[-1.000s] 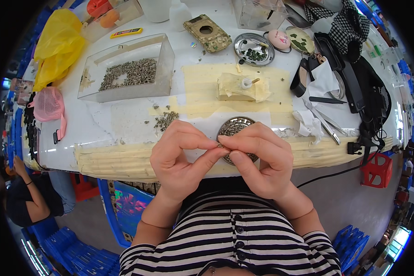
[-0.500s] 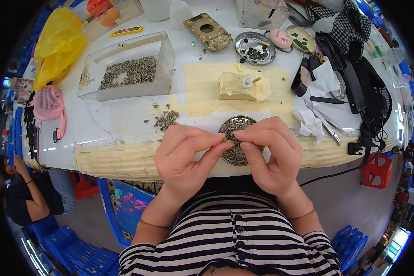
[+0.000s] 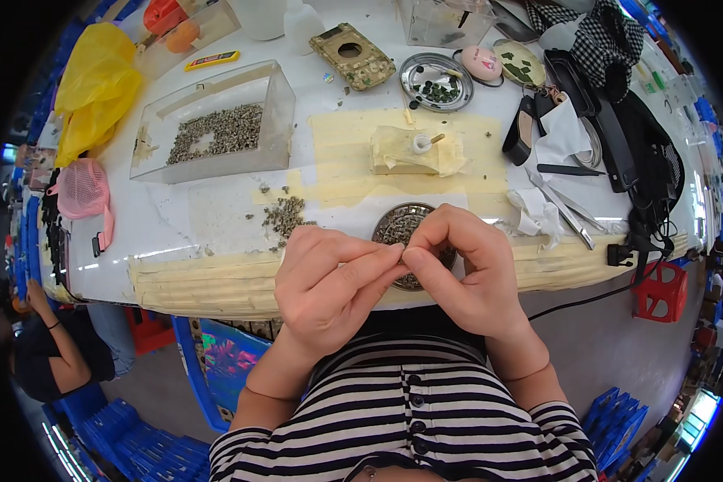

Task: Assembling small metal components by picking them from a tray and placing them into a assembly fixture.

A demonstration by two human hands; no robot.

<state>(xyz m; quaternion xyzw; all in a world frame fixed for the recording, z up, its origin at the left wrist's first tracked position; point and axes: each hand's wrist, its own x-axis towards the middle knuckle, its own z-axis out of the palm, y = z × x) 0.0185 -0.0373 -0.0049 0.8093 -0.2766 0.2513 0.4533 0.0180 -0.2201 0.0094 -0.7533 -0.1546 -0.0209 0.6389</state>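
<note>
My left hand and my right hand meet fingertip to fingertip over a round metal dish filled with small metallic pieces. Both are closed in a pinch. Whatever lies between the fingertips is too small and too covered to make out. The hands hide much of the dish. To the left of it, a loose pile of similar small pieces lies on the table. Beyond the dish stands a block wrapped in cream tape, with a small white pot and a thin stick on top.
A clear plastic box with many small pieces stands left. A round tray of dark green bits and a camouflage-patterned case lie farther back. Tweezers, crumpled tissue and black straps are at right. Another person's arm shows at far left.
My fingertips have come together from slightly apart, now touching a little lower over the dish. The table scene has shifted slightly left in view.
</note>
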